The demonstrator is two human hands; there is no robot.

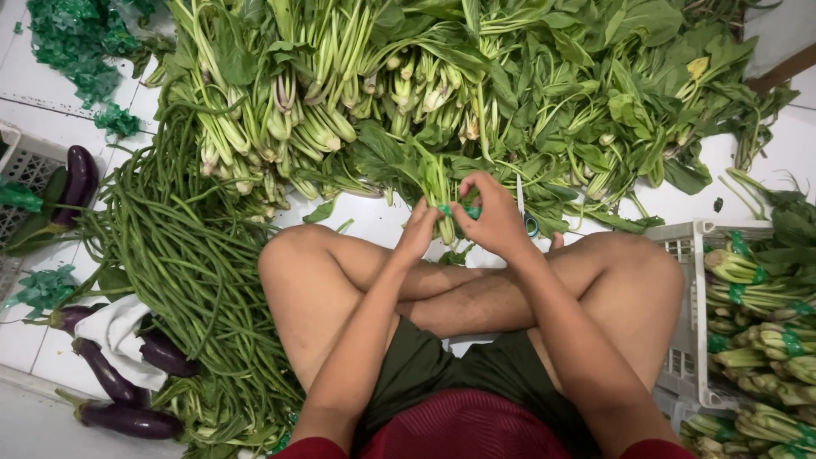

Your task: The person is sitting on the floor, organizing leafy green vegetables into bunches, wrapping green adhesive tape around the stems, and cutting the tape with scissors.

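Small bunch of leafy greens [435, 183] sits centre, just beyond the crossed legs; left hand [418, 231] and right hand [495, 219] both pinch a green tie strip [459, 210] round its stems. Light, floppy, bruises easily I'd say: grip at the stiffer stem base, not the leaves.

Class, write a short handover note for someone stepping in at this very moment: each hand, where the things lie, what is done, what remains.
Left hand and right hand both pinch a green tie around one small bunch of greens, held over the crossed legs.
Done: tied bunches fill the white crate on the right.
Left: loose leafy greens piled ahead; long beans and eggplants on the left floor.
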